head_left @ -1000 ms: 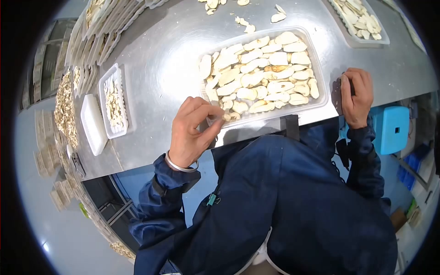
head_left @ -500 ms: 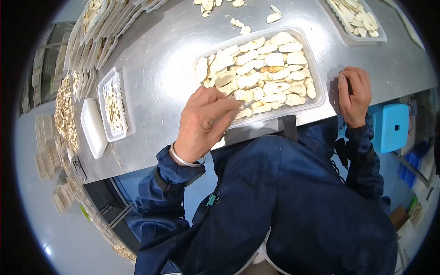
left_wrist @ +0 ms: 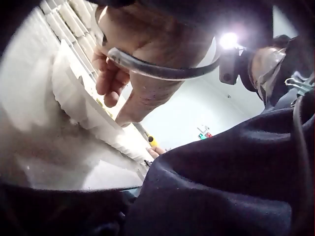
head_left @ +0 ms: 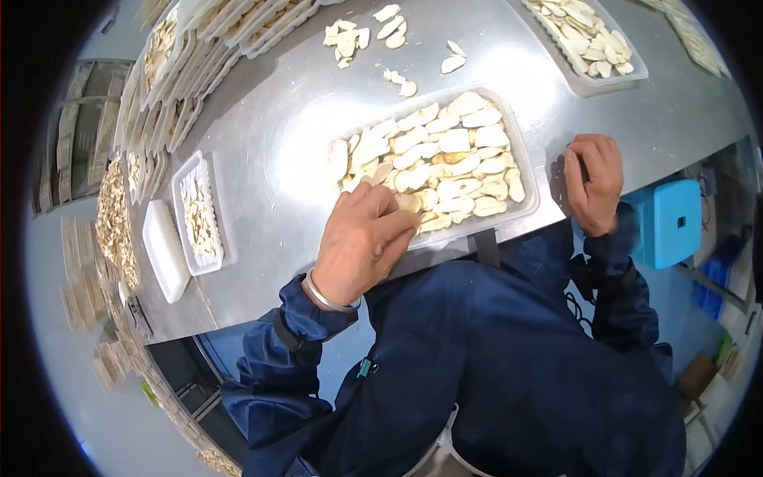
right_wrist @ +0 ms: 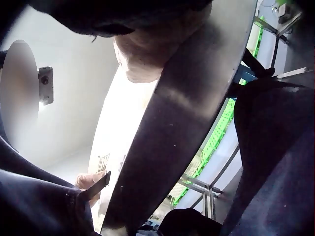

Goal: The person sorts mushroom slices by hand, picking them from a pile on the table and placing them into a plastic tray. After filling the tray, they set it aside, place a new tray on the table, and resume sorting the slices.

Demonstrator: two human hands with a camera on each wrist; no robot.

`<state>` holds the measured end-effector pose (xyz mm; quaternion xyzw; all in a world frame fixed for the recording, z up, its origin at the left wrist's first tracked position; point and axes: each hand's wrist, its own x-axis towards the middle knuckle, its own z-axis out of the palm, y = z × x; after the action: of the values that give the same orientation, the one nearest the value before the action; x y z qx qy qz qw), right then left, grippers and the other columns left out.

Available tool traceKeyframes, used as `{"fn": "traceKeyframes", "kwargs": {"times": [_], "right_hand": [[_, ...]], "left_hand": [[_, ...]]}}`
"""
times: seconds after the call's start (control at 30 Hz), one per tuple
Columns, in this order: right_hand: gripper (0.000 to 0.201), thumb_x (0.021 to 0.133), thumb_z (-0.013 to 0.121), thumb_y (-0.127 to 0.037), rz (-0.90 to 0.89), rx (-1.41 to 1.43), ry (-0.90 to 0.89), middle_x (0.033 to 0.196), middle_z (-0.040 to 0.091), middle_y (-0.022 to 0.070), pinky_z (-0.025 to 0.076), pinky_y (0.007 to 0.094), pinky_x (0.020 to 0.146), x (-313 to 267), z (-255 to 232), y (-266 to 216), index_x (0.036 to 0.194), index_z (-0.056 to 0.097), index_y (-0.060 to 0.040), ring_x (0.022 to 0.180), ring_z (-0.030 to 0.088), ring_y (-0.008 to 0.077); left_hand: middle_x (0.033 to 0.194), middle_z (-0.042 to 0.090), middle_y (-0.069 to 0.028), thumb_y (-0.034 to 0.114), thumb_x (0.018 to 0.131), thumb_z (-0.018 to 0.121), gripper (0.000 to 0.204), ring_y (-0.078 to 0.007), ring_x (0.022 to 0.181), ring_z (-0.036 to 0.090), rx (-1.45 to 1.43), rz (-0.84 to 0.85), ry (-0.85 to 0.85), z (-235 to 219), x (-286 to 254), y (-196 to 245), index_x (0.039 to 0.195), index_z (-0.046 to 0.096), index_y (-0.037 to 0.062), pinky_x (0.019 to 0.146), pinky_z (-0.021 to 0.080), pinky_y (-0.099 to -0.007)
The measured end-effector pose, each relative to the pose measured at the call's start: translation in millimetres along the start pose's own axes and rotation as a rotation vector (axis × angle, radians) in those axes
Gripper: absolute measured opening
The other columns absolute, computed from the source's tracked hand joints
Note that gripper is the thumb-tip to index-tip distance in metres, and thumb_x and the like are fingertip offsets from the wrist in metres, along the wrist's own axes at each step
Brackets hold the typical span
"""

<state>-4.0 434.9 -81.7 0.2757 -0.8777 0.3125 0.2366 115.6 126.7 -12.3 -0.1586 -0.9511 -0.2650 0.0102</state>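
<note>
Pale mushroom slices point(head_left: 457, 188) lie overlapping in rows in a clear plastic tray point(head_left: 520, 208) near the table's front edge. My left hand point(head_left: 354, 242) is over the tray's near left corner, thumb and fingers curled together. It pinches a mushroom slice point(head_left: 381, 172), part of which shows past the knuckles; the fingertips partly cover other slices. In the left wrist view the hand point(left_wrist: 147, 81) reaches over the tray's ribbed wall point(left_wrist: 83, 103). My right hand point(head_left: 594, 181) rests loosely curled at the table edge, right of the tray, holding nothing.
Loose slices point(head_left: 346, 40) lie on the metal table point(head_left: 270, 119) beyond the tray. Another filled tray point(head_left: 584, 40) stands at far right. To the left are a small tray of pieces point(head_left: 199, 215), a white tray point(head_left: 165, 250) and stacked trays point(head_left: 171, 79). A blue stool point(head_left: 675, 222) stands at right.
My left hand has moved right and further in over the tray's near left part, fingers drawn together on a slice. The head view has tilted, so the table sits lower. My right hand stays put.
</note>
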Motion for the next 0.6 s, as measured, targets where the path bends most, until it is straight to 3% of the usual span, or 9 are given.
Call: {"fn": "traceKeyframes", "kwargs": {"times": [0.17, 0.3, 0.47, 0.53, 0.6], "right_hand": [[0.005, 0.081, 0.065, -0.003, 0.002, -0.004, 0.005, 0.088, 0.060, 0.0101, 0.042, 0.0383, 0.074, 0, -2, -1, 0.084, 0.061, -0.0026, 0.082, 0.055, 0.0290], [0.006, 0.080, 0.066, -0.002, -0.001, 0.007, 0.016, 0.088, 0.061, 0.0102, 0.042, 0.0382, 0.073, 0, -1, -1, 0.084, 0.061, -0.0026, 0.082, 0.055, 0.0289], [0.007, 0.080, 0.066, -0.002, 0.004, 0.011, 0.020, 0.088, 0.061, 0.0101, 0.042, 0.0381, 0.073, 0, -1, -1, 0.084, 0.061, -0.0024, 0.081, 0.055, 0.0287], [0.007, 0.080, 0.066, -0.001, 0.006, 0.013, 0.028, 0.088, 0.060, 0.0101, 0.042, 0.0381, 0.073, 1, -2, -1, 0.084, 0.061, -0.0024, 0.081, 0.055, 0.0286], [0.007, 0.079, 0.066, -0.002, 0.015, 0.022, 0.031, 0.088, 0.060, 0.0101, 0.042, 0.0380, 0.072, 1, -3, -2, 0.084, 0.061, -0.0025, 0.081, 0.055, 0.0285]], "left_hand": [[0.082, 0.057, -0.0069, 0.004, 0.076, 0.076, 0.018, -0.0256, 0.079, 0.055, -0.034, 0.067, -0.031, -8, 8, 0, 0.093, 0.072, 0.0069, 0.073, 0.043, -0.0368], [0.088, 0.062, -0.0107, 0.001, 0.076, 0.074, 0.018, -0.0281, 0.083, 0.060, -0.007, 0.080, 0.049, -42, 30, -4, 0.093, 0.071, 0.0037, 0.072, 0.047, -0.0377], [0.081, 0.067, -0.0138, 0.010, 0.085, 0.069, 0.015, -0.0236, 0.070, 0.063, 0.065, 0.106, 0.118, -53, 114, -21, 0.096, 0.070, -0.0014, 0.068, 0.049, -0.0317], [0.080, 0.070, -0.0140, 0.015, 0.084, 0.069, 0.020, -0.0220, 0.070, 0.065, 0.032, 0.007, 0.011, -38, 154, -39, 0.094, 0.071, -0.0024, 0.068, 0.051, -0.0312], [0.076, 0.070, -0.0175, 0.023, 0.078, 0.069, 0.022, -0.0317, 0.070, 0.068, -0.008, -0.076, -0.048, -16, 188, -62, 0.082, 0.070, 0.0008, 0.069, 0.054, -0.0365]]}}
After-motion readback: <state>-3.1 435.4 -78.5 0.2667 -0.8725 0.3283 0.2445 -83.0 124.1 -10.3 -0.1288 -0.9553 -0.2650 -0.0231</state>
